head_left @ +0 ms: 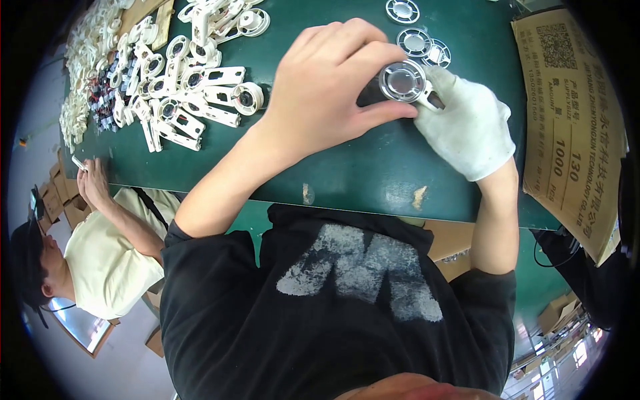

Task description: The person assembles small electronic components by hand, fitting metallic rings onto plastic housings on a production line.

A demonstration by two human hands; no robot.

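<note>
Between my hands is a white plastic housing with a round head and a short handle (403, 81), which looks like a small handheld fan housing. My bare left hand (340, 83) grips the round head's rim, thumb below and fingers above. In a white glove, my right hand (467, 120) closes around the handle and hides most of it. Just beyond, on the green table, lie a spoked round cover (414, 41), another similar cover (403, 10) and a third one (437, 53) partly behind the gloved hand.
Many white housings (193, 100) are heaped at the table's left, with small dark parts (103, 100) behind them. A printed cardboard box (567, 133) stands at the right edge. Further left, a person in a pale shirt (113, 253) works at the same green table (347, 173).
</note>
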